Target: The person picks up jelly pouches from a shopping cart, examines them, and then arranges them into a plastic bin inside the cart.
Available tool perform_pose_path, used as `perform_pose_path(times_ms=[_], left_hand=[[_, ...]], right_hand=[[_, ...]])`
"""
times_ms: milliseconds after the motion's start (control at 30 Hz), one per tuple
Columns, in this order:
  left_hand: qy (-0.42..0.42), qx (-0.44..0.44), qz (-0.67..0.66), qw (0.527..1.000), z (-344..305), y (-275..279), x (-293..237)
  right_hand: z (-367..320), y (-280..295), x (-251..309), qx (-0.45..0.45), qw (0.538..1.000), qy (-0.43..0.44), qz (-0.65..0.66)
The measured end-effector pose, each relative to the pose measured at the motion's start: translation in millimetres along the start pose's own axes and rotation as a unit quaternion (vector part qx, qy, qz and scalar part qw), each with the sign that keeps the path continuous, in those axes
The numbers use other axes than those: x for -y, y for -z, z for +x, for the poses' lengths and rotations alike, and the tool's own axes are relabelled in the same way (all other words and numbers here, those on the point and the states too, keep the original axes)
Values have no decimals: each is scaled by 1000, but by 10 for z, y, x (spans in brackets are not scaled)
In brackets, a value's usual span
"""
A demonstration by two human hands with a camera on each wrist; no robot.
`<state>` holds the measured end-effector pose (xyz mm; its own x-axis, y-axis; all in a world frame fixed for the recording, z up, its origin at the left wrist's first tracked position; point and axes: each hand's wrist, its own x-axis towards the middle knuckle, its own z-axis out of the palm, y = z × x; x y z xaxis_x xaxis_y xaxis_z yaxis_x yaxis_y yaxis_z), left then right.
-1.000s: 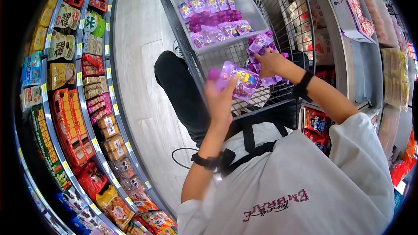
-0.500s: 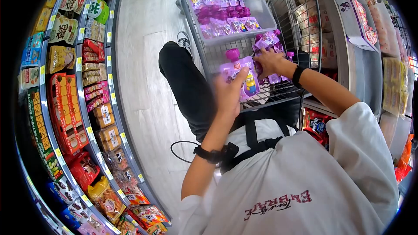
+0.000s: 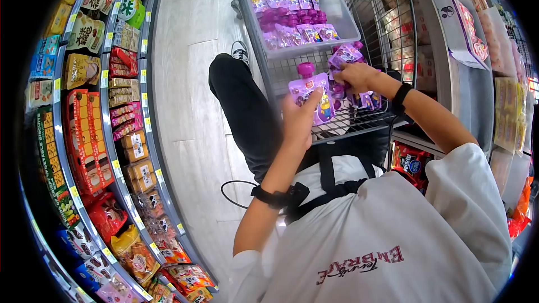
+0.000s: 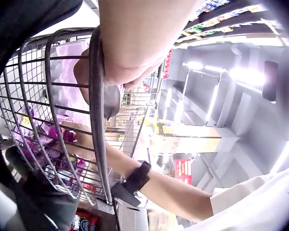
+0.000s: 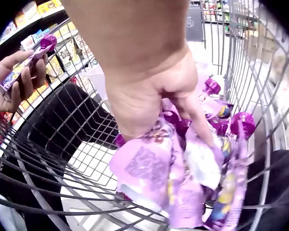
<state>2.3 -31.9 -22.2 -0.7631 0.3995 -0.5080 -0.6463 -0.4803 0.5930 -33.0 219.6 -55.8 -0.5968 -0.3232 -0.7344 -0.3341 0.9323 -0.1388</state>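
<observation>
My left hand (image 3: 300, 118) grips a purple spouted pouch (image 3: 305, 88) with a round magenta cap, thumb across its printed front. The pouch is upright near the shopping cart's close end, cap pointing away from me. In the right wrist view, the left-hand fingers (image 5: 26, 86) wrap its edge. Inside the cart, my right hand (image 3: 359, 77) reaches from above into a loose heap of similar pouches (image 3: 368, 101). Its fingers curl round a pouch there, fingertips partly hidden among the purple packs (image 5: 144, 166).
A translucent plastic bin (image 3: 314, 50) in the wire cart (image 3: 414, 33) holds rows of the same pouches, caps toward the middle. Snack shelves (image 3: 106, 101) line the left side of the aisle. Shelving with a white carton (image 3: 455, 22) stands close on the right. My bent knee (image 3: 222, 73) is beside the cart.
The left hand has swung the pouch from a tilted, blurred pose to upright, cap away from me. My right hand stays at the heap, its fingers now more curled. The head view has shifted slightly.
</observation>
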Motion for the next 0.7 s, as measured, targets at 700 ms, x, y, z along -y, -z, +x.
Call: perform_pose_path(times_ms=[700], left_hand=[[-31,-22,21,999,41,22,74]], right_hand=[[121,-144,-197,-18,998,10,61]])
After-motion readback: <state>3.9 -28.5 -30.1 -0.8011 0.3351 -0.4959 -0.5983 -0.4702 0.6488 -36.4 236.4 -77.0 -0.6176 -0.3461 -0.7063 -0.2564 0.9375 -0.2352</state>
